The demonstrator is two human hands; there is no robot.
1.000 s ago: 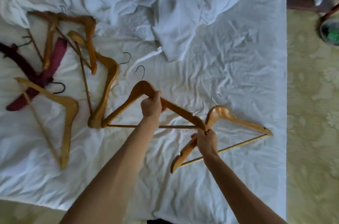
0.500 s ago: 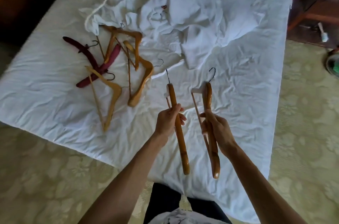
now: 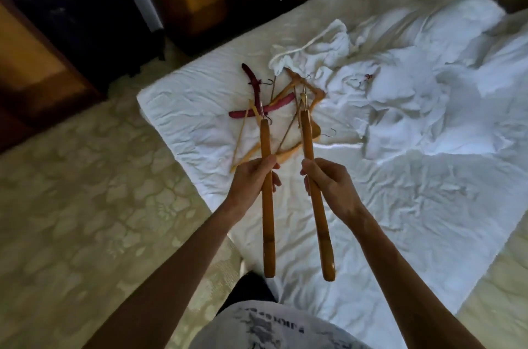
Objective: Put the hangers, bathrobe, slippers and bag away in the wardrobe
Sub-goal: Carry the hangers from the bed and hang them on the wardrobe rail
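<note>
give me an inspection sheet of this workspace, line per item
surface: white wrinkled bed sheet, bare near the hands
job's things: wooden hanger in left hand, edge-on; wooden hanger in right hand, edge-on; heap of wooden hangers and a dark red padded hanger lying on the bed; crumpled white bathrobe beside the heap; slippers, bag: nothing seen
clutter: nothing seen
grippers: left hand and right hand each grip one hanger
cables: nothing seen
surroundings: pale patterned carpet; dark wooden furniture beyond the bed
</note>
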